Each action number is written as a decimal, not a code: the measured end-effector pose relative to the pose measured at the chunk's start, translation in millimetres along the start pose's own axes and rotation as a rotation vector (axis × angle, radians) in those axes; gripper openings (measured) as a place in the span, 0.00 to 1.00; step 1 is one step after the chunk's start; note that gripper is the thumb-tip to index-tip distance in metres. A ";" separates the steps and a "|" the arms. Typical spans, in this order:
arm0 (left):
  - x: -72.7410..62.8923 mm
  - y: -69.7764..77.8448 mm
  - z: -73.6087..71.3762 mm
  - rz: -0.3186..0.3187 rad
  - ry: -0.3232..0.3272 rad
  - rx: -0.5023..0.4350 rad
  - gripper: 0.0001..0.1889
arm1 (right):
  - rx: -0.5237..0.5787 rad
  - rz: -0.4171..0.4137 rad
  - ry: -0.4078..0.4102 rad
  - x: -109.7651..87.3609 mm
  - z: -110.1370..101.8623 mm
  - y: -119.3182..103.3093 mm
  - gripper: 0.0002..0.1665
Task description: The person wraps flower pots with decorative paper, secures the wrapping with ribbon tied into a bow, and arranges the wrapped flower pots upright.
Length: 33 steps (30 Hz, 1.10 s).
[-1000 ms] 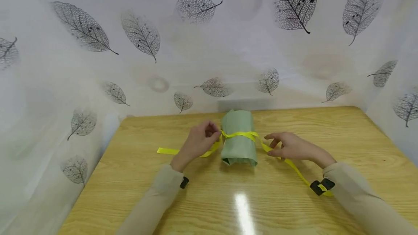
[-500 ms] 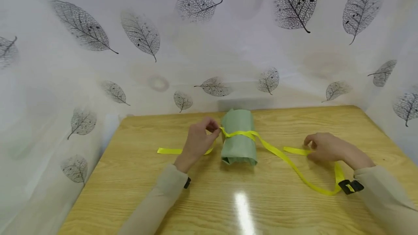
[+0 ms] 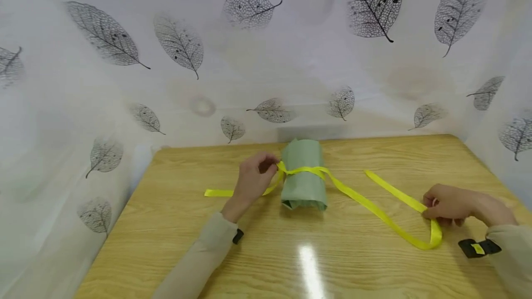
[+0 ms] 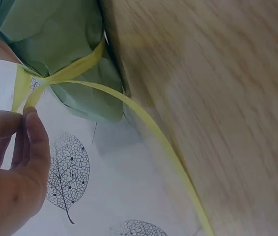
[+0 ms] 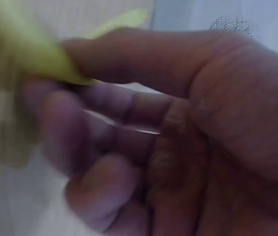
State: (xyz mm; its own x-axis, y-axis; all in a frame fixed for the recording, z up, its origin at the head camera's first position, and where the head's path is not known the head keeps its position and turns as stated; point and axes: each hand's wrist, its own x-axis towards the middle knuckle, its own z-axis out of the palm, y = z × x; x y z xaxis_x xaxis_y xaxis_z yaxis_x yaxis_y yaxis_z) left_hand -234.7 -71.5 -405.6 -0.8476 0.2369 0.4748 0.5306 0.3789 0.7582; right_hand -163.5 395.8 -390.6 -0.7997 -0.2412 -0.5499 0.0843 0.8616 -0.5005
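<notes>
A green paper-wrapped bundle (image 3: 305, 188) lies on the table with a yellow ribbon (image 3: 305, 170) around its middle. At its left side my left hand (image 3: 252, 174) pinches the ribbon between thumb and fingertips; the left wrist view shows the pinched ribbon (image 4: 34, 97) close to the green wrapping (image 4: 55, 34). Out to the right, my right hand (image 3: 450, 204) pinches the ribbon's long right tail between thumb and index finger. That tail (image 3: 382, 216) runs from the bundle, loops at the hand, and its end points back left. In the right wrist view the ribbon (image 5: 41, 56) is blurred between the fingertips.
The wooden table (image 3: 249, 262) ends at a white cloth backdrop (image 3: 291, 59) printed with dark leaves, just behind the bundle. The ribbon's short left end (image 3: 218, 193) lies on the table beside the left wrist. Black straps (image 3: 479, 248) sit at the wrists.
My right hand has moved right, away from the bundle, drawing the ribbon's right tail out along the table. The left hand stays nearly in place at the bundle's left side.
</notes>
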 end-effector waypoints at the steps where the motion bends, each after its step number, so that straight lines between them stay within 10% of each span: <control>1: -0.5 -1.0 0.1 -0.014 -0.012 -0.021 0.05 | -0.004 -0.052 0.058 4.0 2.2 1.6 0.10; 8: -3.9 -0.8 -3.4 -0.138 -0.063 -0.119 0.08 | -0.010 -0.228 0.627 26.7 9.2 -16.6 0.13; 14: -4.1 2.1 -8.0 -0.243 -0.094 -0.166 0.11 | 0.131 -0.386 0.873 40.7 4.8 -57.2 0.13; 33: -4.3 -1.0 -7.2 -0.292 -0.131 -0.169 0.11 | 0.239 -0.917 0.873 80.6 -0.5 -167.7 0.18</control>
State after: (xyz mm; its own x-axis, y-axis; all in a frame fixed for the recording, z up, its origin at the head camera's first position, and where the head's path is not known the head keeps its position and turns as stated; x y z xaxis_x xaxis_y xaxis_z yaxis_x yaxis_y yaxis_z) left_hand -231.6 -79.3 -405.3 -0.9505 0.2573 0.1743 0.2493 0.2965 0.9219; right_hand -242.4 232.1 -350.7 -0.7361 -0.2512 0.6286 -0.6686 0.4146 -0.6173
